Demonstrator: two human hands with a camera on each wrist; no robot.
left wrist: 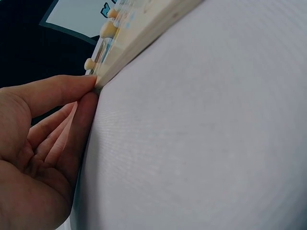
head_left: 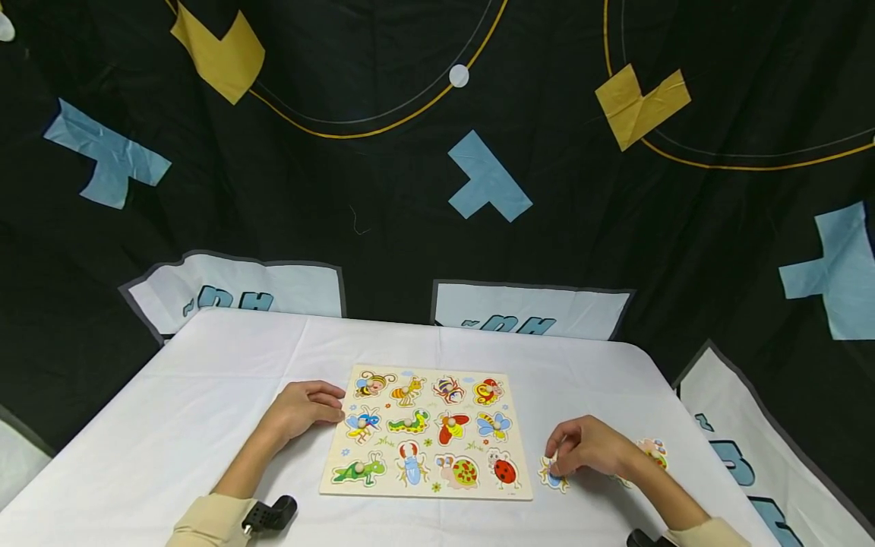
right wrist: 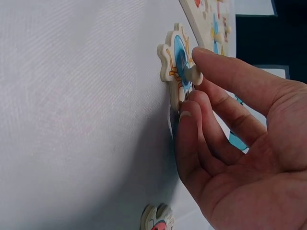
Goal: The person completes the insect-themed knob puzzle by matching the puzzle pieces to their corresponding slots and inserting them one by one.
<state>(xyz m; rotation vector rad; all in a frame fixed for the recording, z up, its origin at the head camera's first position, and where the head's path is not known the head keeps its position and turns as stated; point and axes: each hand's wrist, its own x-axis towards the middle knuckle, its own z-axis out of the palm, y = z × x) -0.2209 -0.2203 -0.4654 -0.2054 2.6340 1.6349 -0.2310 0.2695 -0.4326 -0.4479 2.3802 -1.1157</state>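
Observation:
A wooden knob puzzle board (head_left: 427, 490) printed with several bugs lies flat on the white-covered table. My left hand (head_left: 304, 410) is at its left edge; in the left wrist view the thumb and fingertips touch the edge near a corner. Right of the board, my right hand (head_left: 588, 448) is at a blue bug puzzle piece (head_left: 552, 479) with yellow legs. In the right wrist view, the thumb and fingers of my right hand (right wrist: 240, 120) close around the small wooden knob (right wrist: 194, 75) of this piece, close over the cloth.
Another puzzle piece (head_left: 652, 450) lies beyond my right wrist, partly covered by it. A piece with red on it (right wrist: 158, 221) shows low in the right wrist view. The white tablecloth (head_left: 410, 342) ends at a black curtain (head_left: 383, 197) with blue and yellow shapes.

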